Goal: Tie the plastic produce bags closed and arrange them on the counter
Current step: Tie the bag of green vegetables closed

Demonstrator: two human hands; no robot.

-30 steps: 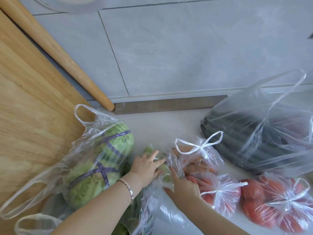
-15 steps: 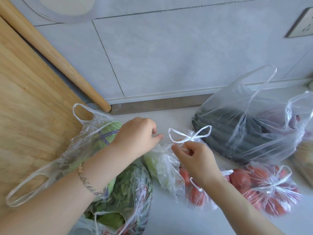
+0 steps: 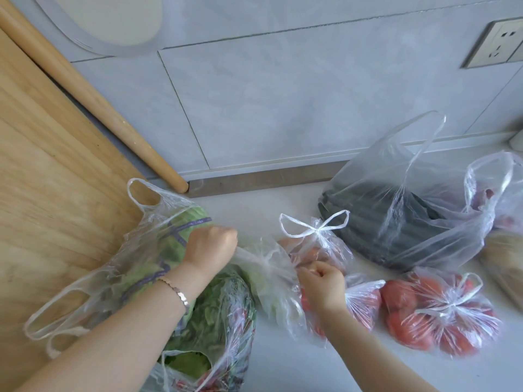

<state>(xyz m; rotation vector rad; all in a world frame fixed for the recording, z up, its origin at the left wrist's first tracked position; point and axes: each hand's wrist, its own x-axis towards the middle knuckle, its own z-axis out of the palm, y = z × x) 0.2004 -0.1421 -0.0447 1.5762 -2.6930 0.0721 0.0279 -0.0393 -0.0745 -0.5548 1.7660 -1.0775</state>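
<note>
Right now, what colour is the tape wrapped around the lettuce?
Purple; the tape shows best in the head view.

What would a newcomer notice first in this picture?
The two hands at centre: the left hand and the right hand pull the handles of a small clear bag apart, as if tightening a knot. At right lies a knotted bag of tomatoes; behind it a large bag of dark cucumbers stands open by the wall.
</note>
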